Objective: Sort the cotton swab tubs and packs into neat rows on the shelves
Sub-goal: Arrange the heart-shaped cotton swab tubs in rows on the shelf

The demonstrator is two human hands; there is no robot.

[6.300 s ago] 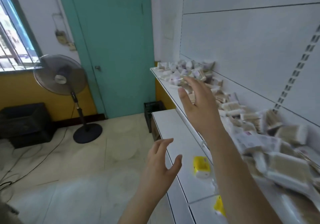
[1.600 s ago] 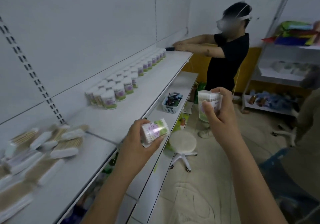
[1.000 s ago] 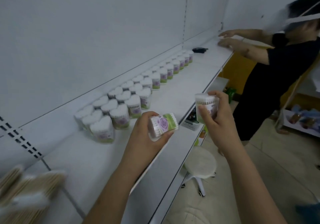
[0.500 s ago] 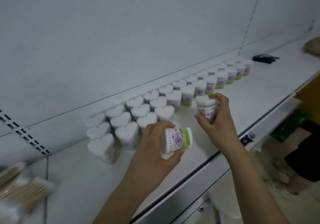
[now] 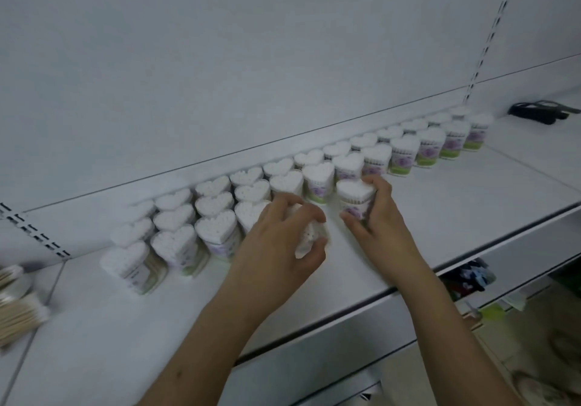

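Note:
Heart-shaped cotton swab tubs (image 5: 217, 232) stand in rows along the back of the white shelf (image 5: 471, 191), stretching from left to far right. My left hand (image 5: 276, 248) is shut on one tub (image 5: 309, 239), held low at the front of the rows and mostly hidden under my fingers. My right hand (image 5: 375, 217) is shut on another tub (image 5: 355, 198), upright on or just above the shelf in front of the second row.
Packs of wooden-stick swabs (image 5: 19, 314) lie at the far left of the shelf. A black object (image 5: 537, 111) rests at the far right back. A lower shelf with a small basket of goods (image 5: 471, 276) shows below right.
Both hands have lowered their tubs to the shelf at the front of the rows. The left tub, held sideways before, is now turned toward upright under my fingers.

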